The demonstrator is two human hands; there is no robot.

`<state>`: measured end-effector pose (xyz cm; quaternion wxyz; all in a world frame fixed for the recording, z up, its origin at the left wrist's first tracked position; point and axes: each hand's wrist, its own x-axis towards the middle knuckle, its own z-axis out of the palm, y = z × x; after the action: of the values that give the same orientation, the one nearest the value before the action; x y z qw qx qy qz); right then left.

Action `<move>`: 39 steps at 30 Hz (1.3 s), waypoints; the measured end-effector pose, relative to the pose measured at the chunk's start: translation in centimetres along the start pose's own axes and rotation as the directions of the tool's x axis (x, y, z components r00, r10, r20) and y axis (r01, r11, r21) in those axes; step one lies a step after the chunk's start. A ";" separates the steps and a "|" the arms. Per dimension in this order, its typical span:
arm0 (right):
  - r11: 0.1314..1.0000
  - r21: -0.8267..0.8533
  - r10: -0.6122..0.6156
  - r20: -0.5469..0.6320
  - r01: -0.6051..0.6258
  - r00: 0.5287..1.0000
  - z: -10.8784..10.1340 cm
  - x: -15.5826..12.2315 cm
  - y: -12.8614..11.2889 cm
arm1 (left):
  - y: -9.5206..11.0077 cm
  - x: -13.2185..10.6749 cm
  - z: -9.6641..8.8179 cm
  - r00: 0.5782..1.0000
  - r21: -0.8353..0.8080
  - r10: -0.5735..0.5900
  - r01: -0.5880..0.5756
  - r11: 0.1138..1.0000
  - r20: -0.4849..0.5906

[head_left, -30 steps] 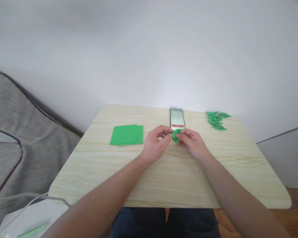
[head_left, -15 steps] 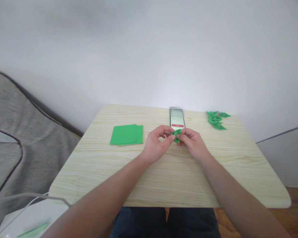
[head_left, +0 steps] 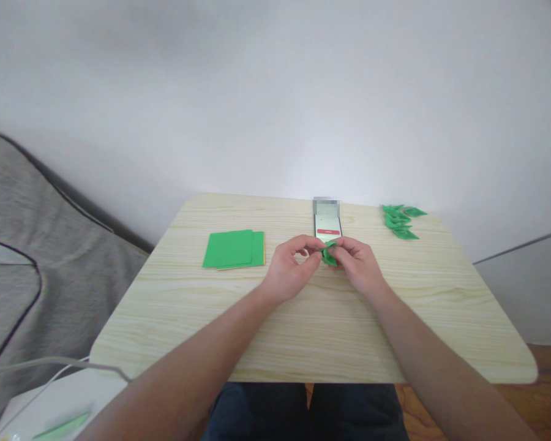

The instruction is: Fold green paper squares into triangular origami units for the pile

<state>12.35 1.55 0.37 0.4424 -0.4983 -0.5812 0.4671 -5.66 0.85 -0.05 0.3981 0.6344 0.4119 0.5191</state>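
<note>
Reaching forward from the near edge of the head view, both bare forearms angle inward over the pale wooden table (head_left: 303, 331) and meet a little past its middle. The left hand (head_left: 288, 269) comes in from the near left, wrist low to the tabletop, knuckles up and fingers curled; its thumb and forefinger close on the left side of a small folded green paper piece (head_left: 329, 256). The right hand (head_left: 358, 264) comes in from the near right with its back turned upward, and its fingertips pinch the right side of the same piece. So both hands grasp the paper between them, and it is held at, or just above, the table surface; whether it touches the wood cannot be told. Much of the piece is hidden by the fingers.

Just beyond the hands, toward the far edge, a phone (head_left: 327, 222) lies flat with its screen lit. To the left of the hands, well apart, a stack of green sheets (head_left: 232, 249) lies on the table. At the far right corner sits a pile of folded green pieces (head_left: 398, 220). Left of the table is a grey cushion (head_left: 37, 245), and a white cable (head_left: 50, 364) runs across the near left corner.
</note>
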 end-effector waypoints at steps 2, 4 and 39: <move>0.999 -0.047 -0.010 -0.010 0.009 1.000 0.1 -0.1 0.0 | 0.1 0.0 0.0 1.000 0.033 0.007 -0.007 0.999 -0.001; 0.992 -0.119 -0.033 -0.029 0.029 0.999 0.1 -0.2 0.0 | 0.1 0.0 0.0 1.000 0.062 0.016 -0.016 0.998 0.000; 0.993 -0.113 -0.051 -0.074 0.042 0.996 0.5 -0.4 0.6 | -0.9 0.3 -0.2 0.997 0.321 -0.067 0.050 0.946 0.044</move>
<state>12.02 1.15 -0.28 0.4470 -0.5260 -0.6002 0.4041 -5.90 1.42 -0.75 0.3166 0.6918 0.4981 0.4160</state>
